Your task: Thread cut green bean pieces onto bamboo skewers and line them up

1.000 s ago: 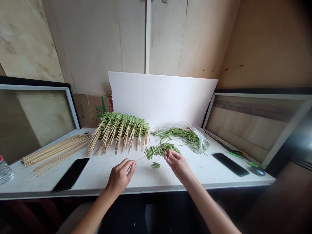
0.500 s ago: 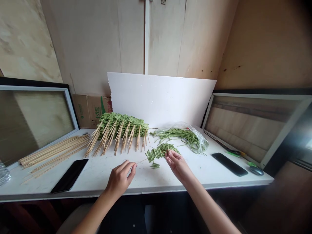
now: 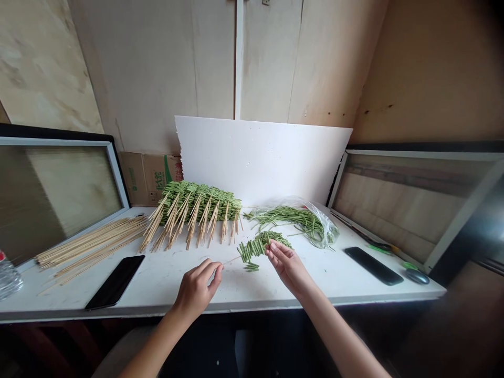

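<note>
My left hand [image 3: 199, 286] is closed in a pinch on the blunt end of a thin bamboo skewer [image 3: 233, 259]. Cut green bean pieces [image 3: 247, 251] sit side by side along the skewer's far part. The fingertips of my right hand [image 3: 289, 268] pinch a short green bean piece [image 3: 268, 241] beside the skewer's far end; the tip itself is hidden. Behind those fingers lies a heap of cut bean pieces [image 3: 280, 240], partly covered. A few loose pieces [image 3: 252, 267] rest on the white table [image 3: 252, 289] below the skewer.
Filled bean skewers [image 3: 197, 202] are stacked at the back left, sticks forward. Bare skewers [image 3: 94, 241] lie left of them. Long beans [image 3: 289, 215] spill from a clear bag [image 3: 326, 228]. Two phones [image 3: 116, 281] [image 3: 374, 265], a mouse [image 3: 417, 276] and a bottle [image 3: 10, 278] flank the work.
A bean piece now shows standing up between my right fingertips. Both hands stay nearly in place, and the whole view has shifted slightly.
</note>
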